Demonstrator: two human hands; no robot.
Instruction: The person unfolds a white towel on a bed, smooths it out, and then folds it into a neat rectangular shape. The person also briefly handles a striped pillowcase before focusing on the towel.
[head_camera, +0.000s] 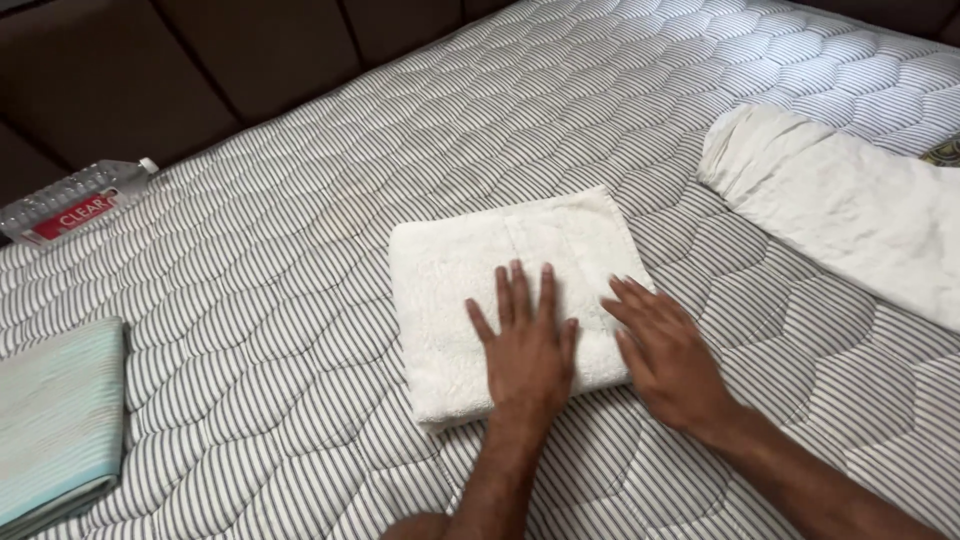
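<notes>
A white folded towel (470, 275) lies flat in the middle of a striped quilted mattress (300, 300). My left hand (527, 345) rests palm down on the towel's near half, fingers spread. My right hand (668, 352) lies flat at the towel's right edge, its fingertips on the cloth and its palm over the mattress. Neither hand grips anything.
A white pillow (850, 210) lies at the right. A pale green folded cloth (55, 420) sits at the left edge. A clear plastic water bottle with a red label (75, 200) lies at the far left by the dark padded headboard (150, 70).
</notes>
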